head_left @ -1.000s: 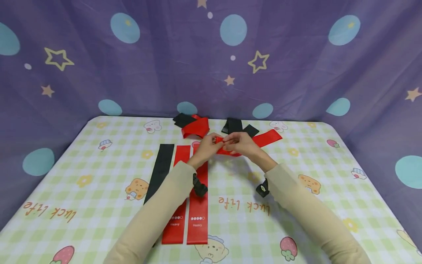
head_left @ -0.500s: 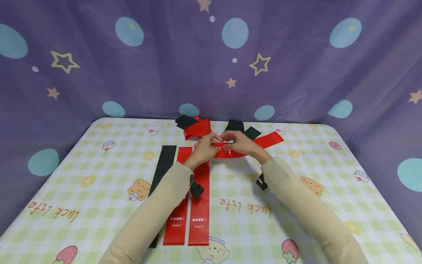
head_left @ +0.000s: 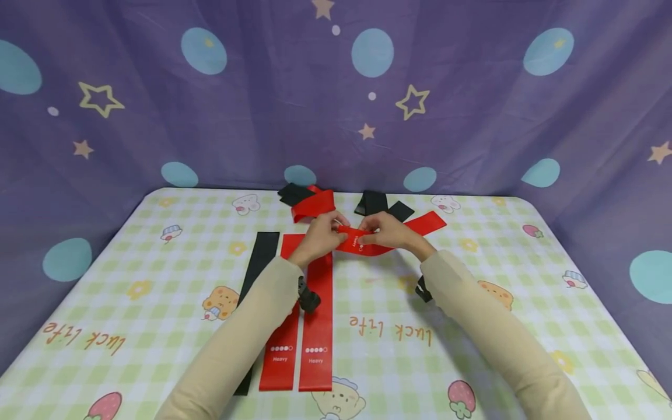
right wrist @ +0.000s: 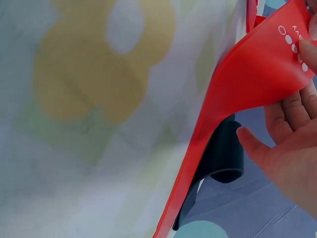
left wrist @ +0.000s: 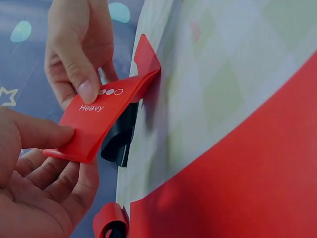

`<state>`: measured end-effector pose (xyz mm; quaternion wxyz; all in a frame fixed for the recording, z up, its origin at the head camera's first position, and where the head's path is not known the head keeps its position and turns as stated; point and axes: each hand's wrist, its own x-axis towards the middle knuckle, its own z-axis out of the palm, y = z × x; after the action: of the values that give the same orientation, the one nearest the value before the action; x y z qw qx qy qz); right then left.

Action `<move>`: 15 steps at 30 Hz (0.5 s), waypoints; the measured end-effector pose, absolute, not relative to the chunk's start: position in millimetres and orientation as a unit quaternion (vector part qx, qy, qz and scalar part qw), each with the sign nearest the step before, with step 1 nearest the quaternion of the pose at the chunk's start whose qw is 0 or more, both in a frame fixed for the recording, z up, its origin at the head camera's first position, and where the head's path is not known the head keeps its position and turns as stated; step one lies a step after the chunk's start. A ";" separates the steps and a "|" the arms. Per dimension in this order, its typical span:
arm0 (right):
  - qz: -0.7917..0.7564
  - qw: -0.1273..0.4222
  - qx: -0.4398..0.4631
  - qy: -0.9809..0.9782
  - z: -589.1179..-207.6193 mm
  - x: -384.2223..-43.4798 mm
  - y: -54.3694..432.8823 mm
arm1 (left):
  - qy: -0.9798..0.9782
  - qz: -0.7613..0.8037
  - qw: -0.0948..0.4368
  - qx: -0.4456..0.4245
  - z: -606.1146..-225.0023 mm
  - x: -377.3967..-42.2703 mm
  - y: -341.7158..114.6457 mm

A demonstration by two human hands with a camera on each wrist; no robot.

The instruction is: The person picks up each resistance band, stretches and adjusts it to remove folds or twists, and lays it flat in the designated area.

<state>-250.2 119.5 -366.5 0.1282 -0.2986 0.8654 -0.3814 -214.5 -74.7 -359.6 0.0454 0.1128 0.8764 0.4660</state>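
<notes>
Both hands hold a red resistance band [head_left: 370, 249] near the back middle of the table. My left hand [head_left: 319, 236] pinches its left end, with the thumb on the printed side and fingers underneath, as the left wrist view shows. My right hand [head_left: 391, 230] pinches the band a little further along, its thumb [left wrist: 88, 89] on the row of dots beside the word "Heavy". From there the band [right wrist: 247, 74] bends down and its far end lies on the table at the right. In the right wrist view, the right hand [right wrist: 292, 153] is cut off by the frame edge.
Two flat red bands [head_left: 317, 315] marked "Heavy" lie lengthwise under the left forearm, beside a flat black band [head_left: 261, 256]. Behind the hands sit a looped red band [head_left: 315, 204] with black ends [head_left: 294, 193] and a looped black band [head_left: 374, 202]. A patterned cloth [head_left: 446, 361] covers the table.
The fingers of both hands have moved apart along the red band. Its printed end, mostly hidden by the fingers a second ago, now shows spread between them.
</notes>
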 end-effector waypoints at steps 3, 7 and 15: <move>-0.370 0.120 -0.284 0.876 -368.9 -251.8 122.2 | 0.880 0.463 0.039 0.101 -361.4 -215.4 -76.4; -0.387 0.099 -0.260 0.879 -371.9 -251.5 122.4 | 0.877 0.472 0.043 0.077 -362.5 -214.7 -79.3; -0.439 0.046 -0.222 0.870 -374.8 -225.2 110.0 | 0.867 0.492 0.056 0.055 -363.5 -211.8 -83.3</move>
<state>-225.2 110.0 -374.8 0.0461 -0.2223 0.8695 -0.4386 -211.8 -83.3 -363.5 0.0560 0.0548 0.8672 0.4917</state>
